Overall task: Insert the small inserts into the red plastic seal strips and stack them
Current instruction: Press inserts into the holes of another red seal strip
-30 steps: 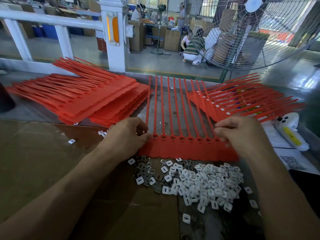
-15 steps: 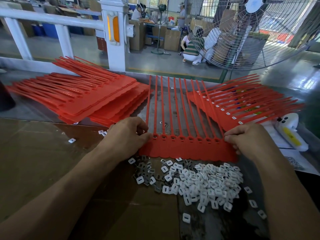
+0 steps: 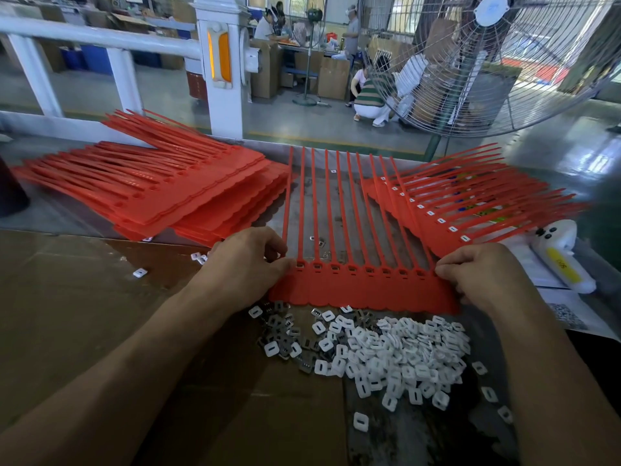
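Our left hand (image 3: 243,264) pinches the left end of the red seal strip sheet (image 3: 363,289), fingers curled at its edge; our right hand (image 3: 484,274) grips the right end and hides that corner. We count ten tails fanning away across the desk (image 3: 84,331). Eight sockets show between our hands; the end ones sit under our fingers. White inserts (image 3: 396,351) lie heaped just below the sheet, too many to count. Two red stacks flank it: the left stack (image 3: 161,193) and the right stack (image 3: 447,203).
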The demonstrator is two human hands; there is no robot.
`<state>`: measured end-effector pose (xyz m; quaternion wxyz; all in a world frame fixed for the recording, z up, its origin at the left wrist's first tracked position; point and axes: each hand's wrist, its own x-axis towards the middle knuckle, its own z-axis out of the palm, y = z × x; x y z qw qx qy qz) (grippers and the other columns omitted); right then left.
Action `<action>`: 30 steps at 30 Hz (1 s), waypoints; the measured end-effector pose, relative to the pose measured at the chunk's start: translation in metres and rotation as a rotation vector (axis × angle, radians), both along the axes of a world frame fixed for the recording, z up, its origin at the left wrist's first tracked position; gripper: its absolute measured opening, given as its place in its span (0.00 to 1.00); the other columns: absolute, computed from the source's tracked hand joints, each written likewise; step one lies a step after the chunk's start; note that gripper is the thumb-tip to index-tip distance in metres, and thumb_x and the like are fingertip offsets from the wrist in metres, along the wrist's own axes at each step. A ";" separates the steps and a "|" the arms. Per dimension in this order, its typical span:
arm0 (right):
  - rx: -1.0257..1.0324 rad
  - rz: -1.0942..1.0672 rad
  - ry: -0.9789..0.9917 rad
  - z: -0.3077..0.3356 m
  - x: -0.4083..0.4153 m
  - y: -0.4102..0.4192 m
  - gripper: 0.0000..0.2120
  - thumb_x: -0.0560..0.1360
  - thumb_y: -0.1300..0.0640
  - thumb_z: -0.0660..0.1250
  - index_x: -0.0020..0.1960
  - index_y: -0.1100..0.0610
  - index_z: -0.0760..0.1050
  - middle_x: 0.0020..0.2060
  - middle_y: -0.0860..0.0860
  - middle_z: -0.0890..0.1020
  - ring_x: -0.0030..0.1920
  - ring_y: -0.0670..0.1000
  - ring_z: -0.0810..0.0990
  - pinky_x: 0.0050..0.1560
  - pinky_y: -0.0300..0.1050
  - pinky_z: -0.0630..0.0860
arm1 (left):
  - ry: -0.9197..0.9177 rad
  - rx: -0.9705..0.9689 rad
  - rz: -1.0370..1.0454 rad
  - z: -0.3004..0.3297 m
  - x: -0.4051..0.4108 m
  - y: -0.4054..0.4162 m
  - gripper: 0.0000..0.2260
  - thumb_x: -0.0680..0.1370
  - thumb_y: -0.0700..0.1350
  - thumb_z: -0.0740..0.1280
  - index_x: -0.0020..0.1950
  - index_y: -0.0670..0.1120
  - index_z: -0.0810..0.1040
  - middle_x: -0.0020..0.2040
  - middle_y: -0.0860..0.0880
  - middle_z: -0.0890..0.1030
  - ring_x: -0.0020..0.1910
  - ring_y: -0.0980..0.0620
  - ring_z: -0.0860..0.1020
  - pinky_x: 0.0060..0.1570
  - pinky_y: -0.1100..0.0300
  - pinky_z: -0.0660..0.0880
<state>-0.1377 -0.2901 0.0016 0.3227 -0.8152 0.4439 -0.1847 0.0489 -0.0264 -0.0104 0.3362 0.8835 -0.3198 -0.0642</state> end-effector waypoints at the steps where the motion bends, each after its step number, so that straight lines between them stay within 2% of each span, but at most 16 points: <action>1: -0.003 -0.006 -0.013 0.001 -0.001 -0.001 0.10 0.76 0.61 0.74 0.39 0.50 0.82 0.38 0.53 0.84 0.40 0.55 0.82 0.46 0.55 0.82 | -0.001 0.000 -0.001 0.000 0.000 0.000 0.11 0.77 0.57 0.72 0.56 0.55 0.81 0.47 0.58 0.80 0.49 0.57 0.78 0.61 0.46 0.76; 4: -0.005 -0.021 -0.039 0.002 -0.002 -0.002 0.07 0.77 0.60 0.74 0.40 0.51 0.83 0.38 0.54 0.85 0.40 0.57 0.83 0.45 0.56 0.83 | -0.003 0.003 -0.004 0.000 0.000 0.000 0.10 0.77 0.57 0.72 0.55 0.56 0.81 0.47 0.58 0.80 0.48 0.58 0.78 0.60 0.46 0.76; 7: -0.004 -0.015 -0.014 0.001 0.000 0.001 0.03 0.75 0.58 0.76 0.43 0.54 0.85 0.41 0.54 0.85 0.44 0.55 0.83 0.50 0.56 0.82 | -0.002 0.005 -0.003 0.000 0.001 0.000 0.10 0.77 0.57 0.72 0.55 0.56 0.81 0.47 0.58 0.80 0.49 0.58 0.78 0.61 0.46 0.76; 12: -0.051 -0.002 0.040 -0.001 0.000 0.001 0.03 0.75 0.58 0.76 0.43 0.53 0.85 0.44 0.52 0.86 0.48 0.53 0.82 0.53 0.51 0.78 | 0.003 0.009 -0.007 0.001 -0.001 0.000 0.11 0.77 0.57 0.72 0.56 0.55 0.81 0.48 0.58 0.80 0.49 0.58 0.78 0.59 0.47 0.77; 15: -0.114 0.013 0.039 0.002 0.000 0.001 0.03 0.75 0.55 0.76 0.45 0.53 0.86 0.42 0.51 0.86 0.45 0.53 0.82 0.47 0.48 0.76 | 0.004 0.008 -0.006 0.001 -0.001 0.000 0.11 0.77 0.57 0.72 0.56 0.55 0.81 0.48 0.58 0.80 0.49 0.58 0.78 0.58 0.48 0.77; 19: -0.098 0.210 -0.039 0.015 0.000 0.016 0.06 0.72 0.51 0.79 0.38 0.50 0.85 0.33 0.46 0.84 0.37 0.45 0.81 0.39 0.44 0.71 | -0.005 0.010 -0.008 0.001 -0.001 0.000 0.11 0.77 0.57 0.72 0.56 0.55 0.81 0.48 0.58 0.80 0.49 0.56 0.78 0.60 0.47 0.76; 22: 0.057 0.500 0.194 0.029 -0.001 0.037 0.07 0.67 0.45 0.81 0.40 0.45 0.85 0.32 0.47 0.85 0.28 0.40 0.78 0.35 0.43 0.72 | -0.023 0.005 -0.007 0.001 -0.001 0.000 0.11 0.77 0.57 0.72 0.55 0.55 0.81 0.48 0.58 0.80 0.49 0.56 0.79 0.61 0.46 0.76; 24: 0.100 0.610 0.389 0.038 -0.004 0.051 0.16 0.59 0.37 0.83 0.43 0.42 0.84 0.35 0.46 0.86 0.30 0.41 0.81 0.34 0.41 0.75 | -0.024 0.003 -0.004 0.001 -0.001 0.000 0.11 0.77 0.57 0.72 0.55 0.55 0.81 0.48 0.58 0.80 0.49 0.57 0.79 0.60 0.47 0.76; 27: 0.065 0.645 0.516 0.044 -0.005 0.062 0.33 0.45 0.26 0.80 0.46 0.41 0.81 0.38 0.38 0.85 0.34 0.39 0.82 0.36 0.38 0.75 | -0.028 0.012 -0.008 0.000 -0.001 0.000 0.11 0.77 0.57 0.72 0.56 0.55 0.81 0.48 0.58 0.79 0.49 0.58 0.78 0.59 0.48 0.77; 28: 0.056 0.669 0.540 0.044 -0.004 0.065 0.35 0.45 0.26 0.80 0.46 0.41 0.81 0.39 0.36 0.84 0.35 0.38 0.81 0.35 0.37 0.74 | -0.028 0.014 -0.009 0.000 -0.001 0.000 0.11 0.77 0.58 0.72 0.56 0.55 0.81 0.48 0.59 0.79 0.49 0.58 0.78 0.60 0.48 0.77; 30: 0.031 0.714 0.580 0.043 -0.003 0.070 0.32 0.50 0.30 0.82 0.48 0.41 0.79 0.40 0.34 0.82 0.36 0.38 0.81 0.35 0.38 0.74 | -0.028 0.008 -0.010 0.000 -0.001 0.000 0.11 0.77 0.58 0.72 0.56 0.55 0.81 0.48 0.59 0.79 0.49 0.58 0.78 0.60 0.47 0.76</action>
